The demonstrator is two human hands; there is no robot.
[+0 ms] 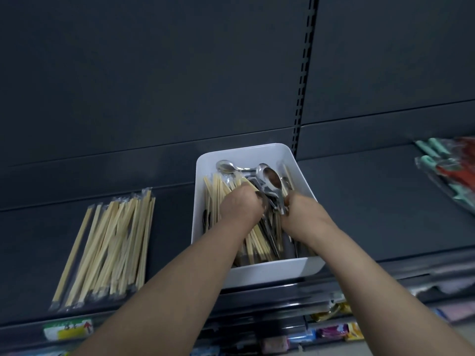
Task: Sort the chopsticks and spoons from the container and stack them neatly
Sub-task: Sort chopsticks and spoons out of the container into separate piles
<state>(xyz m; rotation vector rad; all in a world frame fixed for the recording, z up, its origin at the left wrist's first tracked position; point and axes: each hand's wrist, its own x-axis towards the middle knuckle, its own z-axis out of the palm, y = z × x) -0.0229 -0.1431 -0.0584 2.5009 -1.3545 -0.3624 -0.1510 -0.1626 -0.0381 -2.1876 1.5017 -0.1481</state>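
**Spoons bunched between both hands, over the container**

The right hand point(299, 210) is curled round the handles of a bunch of metal spoons point(271, 185), whose bowls point up and away towards the back of the shelf point(372, 201). The left hand point(239, 202) is knuckles-up just beside it, fingers bent down into the cutlery. Whether it grips the same bunch or only steadies it I cannot tell.

Both hands are inside the white container point(305, 268), which sits at the shelf's front edge. Loose chopsticks point(217, 194) lie along its left side and under the wrists. Well apart, towards the shelf's left end, a stack of wrapped chopsticks point(110, 247) lies fanned, not squared.

Risks, as I judge them: the spoons are smooth and gathered unevenly, so one may slide out on lifting. Chopsticks tangled among the handles may be dragged up. A hard pull could tip the container off the front edge.
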